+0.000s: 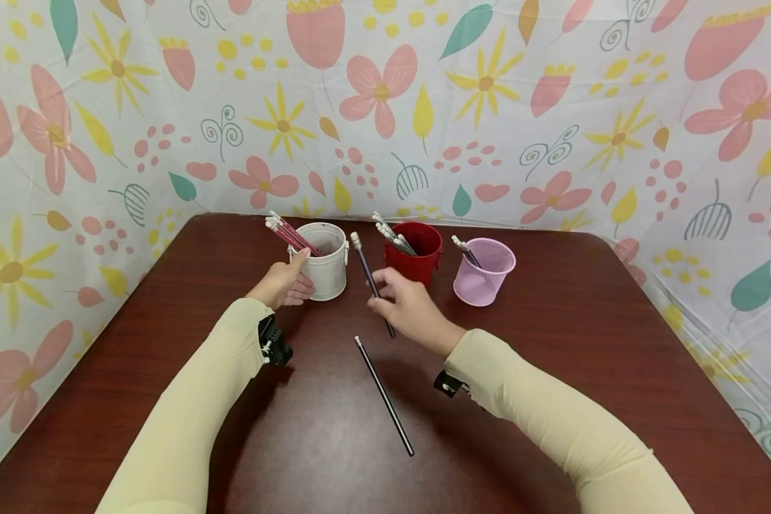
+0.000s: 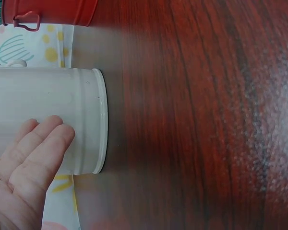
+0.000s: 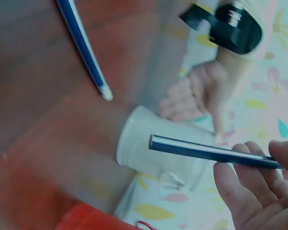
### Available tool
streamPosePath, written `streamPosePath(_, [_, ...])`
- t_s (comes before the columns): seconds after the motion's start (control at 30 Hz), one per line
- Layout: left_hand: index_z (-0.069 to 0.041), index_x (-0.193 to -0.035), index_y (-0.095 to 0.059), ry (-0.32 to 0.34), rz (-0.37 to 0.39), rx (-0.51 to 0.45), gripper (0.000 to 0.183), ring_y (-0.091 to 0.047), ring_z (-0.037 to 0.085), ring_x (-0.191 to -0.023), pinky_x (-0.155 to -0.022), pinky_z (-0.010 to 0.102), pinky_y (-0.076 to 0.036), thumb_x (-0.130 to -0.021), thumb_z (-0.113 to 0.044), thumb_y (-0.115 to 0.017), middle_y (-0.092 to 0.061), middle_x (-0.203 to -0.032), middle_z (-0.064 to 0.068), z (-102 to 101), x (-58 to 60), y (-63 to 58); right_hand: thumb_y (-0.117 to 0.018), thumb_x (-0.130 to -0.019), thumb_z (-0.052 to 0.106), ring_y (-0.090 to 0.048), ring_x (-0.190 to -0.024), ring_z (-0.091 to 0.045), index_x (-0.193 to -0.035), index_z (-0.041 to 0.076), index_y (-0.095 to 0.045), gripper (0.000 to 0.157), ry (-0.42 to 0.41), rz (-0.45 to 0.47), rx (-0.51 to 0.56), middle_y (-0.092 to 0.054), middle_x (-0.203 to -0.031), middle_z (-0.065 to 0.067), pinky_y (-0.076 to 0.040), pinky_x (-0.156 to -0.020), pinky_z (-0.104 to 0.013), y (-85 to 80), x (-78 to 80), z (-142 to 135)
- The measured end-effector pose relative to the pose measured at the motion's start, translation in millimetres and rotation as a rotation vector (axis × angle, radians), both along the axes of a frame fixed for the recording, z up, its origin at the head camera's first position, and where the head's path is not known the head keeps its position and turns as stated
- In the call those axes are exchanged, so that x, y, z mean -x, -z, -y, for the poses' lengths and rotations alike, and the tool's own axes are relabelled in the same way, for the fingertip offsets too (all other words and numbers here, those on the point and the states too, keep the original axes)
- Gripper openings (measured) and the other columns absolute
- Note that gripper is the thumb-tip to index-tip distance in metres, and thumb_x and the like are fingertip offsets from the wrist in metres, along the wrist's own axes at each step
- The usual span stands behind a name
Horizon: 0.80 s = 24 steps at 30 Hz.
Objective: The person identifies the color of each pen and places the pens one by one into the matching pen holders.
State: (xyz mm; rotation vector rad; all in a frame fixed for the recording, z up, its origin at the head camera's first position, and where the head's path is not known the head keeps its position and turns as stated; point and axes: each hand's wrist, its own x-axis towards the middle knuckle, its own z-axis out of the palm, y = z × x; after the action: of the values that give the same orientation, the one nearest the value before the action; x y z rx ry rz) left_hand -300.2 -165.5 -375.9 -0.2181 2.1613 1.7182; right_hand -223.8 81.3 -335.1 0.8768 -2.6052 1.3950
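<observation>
My left hand [image 1: 283, 283] rests against the side of a white bucket [image 1: 329, 275], its fingers straight and its thumb up by the rim. Pink-red pencils [image 1: 289, 232] with white erasers lean inside that bucket. Between the thumb and fingers of my right hand [image 1: 414, 307] is a dark blue pencil [image 3: 197, 149], tilted with its eraser end up, in front of the gap between the white bucket and a red bucket [image 1: 427, 246]. A second dark pencil [image 1: 384, 397] lies on the table nearer to me.
Several grey-white pencils [image 1: 395, 239] stand in the red bucket, just behind my right hand. To its right is a pink mesh cup [image 1: 482, 285] with dark pencils [image 1: 467, 251]. A patterned cloth [image 1: 385, 143] hangs behind the brown table [image 1: 552, 343].
</observation>
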Motion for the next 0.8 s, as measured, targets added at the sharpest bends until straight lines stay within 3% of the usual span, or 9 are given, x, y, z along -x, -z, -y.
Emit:
streamPosePath(0.23, [0.022,-0.123,-0.046,-0.003,0.000,-0.007,0.084,-0.052,0.043,-0.117,-0.100,0.047,-0.042,-0.099,-0.057,-0.028,-0.049,-0.127,0.037,1,-0.2,-0.6,-0.070,-0.079,-0.009,-0.067,-0.075,-0.022,-0.095,-0.006,-0.064,0.017,0.050,-0.139,0.101,-0.069,-0.083,-0.016,-0.050,-0.064,-0.020,-28.1,8.5,-16])
streamPosePath(0.33, [0.022,-0.123,-0.045,-0.006,0.004,-0.009,0.084,-0.052,0.043,-0.118,-0.101,0.047,-0.041,-0.099,-0.057,-0.028,-0.049,-0.127,0.038,2,-0.5,0.0,-0.072,-0.078,-0.008,-0.064,-0.071,-0.010,-0.098,-0.008,-0.067,0.020,0.129,-0.197,0.136,-0.069,-0.081,-0.019,-0.047,-0.063,-0.015,-40.0,17.2,-29])
streamPosePath(0.43, [0.022,-0.123,-0.045,-0.009,0.003,-0.007,0.085,-0.052,0.043,-0.118,-0.100,0.047,-0.041,-0.099,-0.057,-0.028,-0.049,-0.127,0.038,2,-0.6,0.5,-0.070,-0.080,-0.008,-0.060,-0.069,0.003,-0.108,-0.007,-0.068,0.028,0.211,-0.193,0.187,-0.069,-0.083,-0.022,-0.045,-0.062,-0.012,-51.3,27.3,-47])
streamPosePath(0.53, [0.022,-0.124,-0.045,-0.011,0.006,-0.008,0.085,-0.051,0.043,-0.119,-0.101,0.047,-0.041,-0.099,-0.057,-0.028,-0.048,-0.128,0.038,3,-0.1,0.5,-0.068,-0.083,-0.005,-0.057,-0.065,0.007,-0.112,-0.007,-0.066,0.030,0.275,-0.154,0.244,-0.072,-0.083,-0.012,-0.046,-0.061,-0.011,-58.7,33.9,-68])
streamPosePath(0.7, [0.022,-0.125,-0.044,-0.013,0.019,-0.016,0.084,-0.050,0.043,-0.120,-0.101,0.046,-0.041,-0.099,-0.057,-0.029,-0.048,-0.129,0.037,1,1.3,0.4,-0.066,-0.086,-0.002,-0.062,-0.072,0.006,-0.112,-0.008,-0.066,0.027,0.344,-0.156,0.273,-0.067,-0.075,0.020,-0.048,-0.069,-0.011,-62.8,37.5,-103])
streamPosePath(0.8, [0.021,-0.125,-0.045,-0.019,0.022,-0.015,0.084,-0.051,0.042,-0.119,-0.101,0.046,-0.041,-0.099,-0.057,-0.029,-0.049,-0.128,0.036,1,1.1,-0.3,-0.065,-0.086,-0.003,-0.062,-0.074,0.006,-0.112,-0.007,-0.066,0.027,0.381,-0.170,0.278,-0.065,-0.074,0.025,-0.048,-0.070,-0.011,-63.7,40.2,-118])
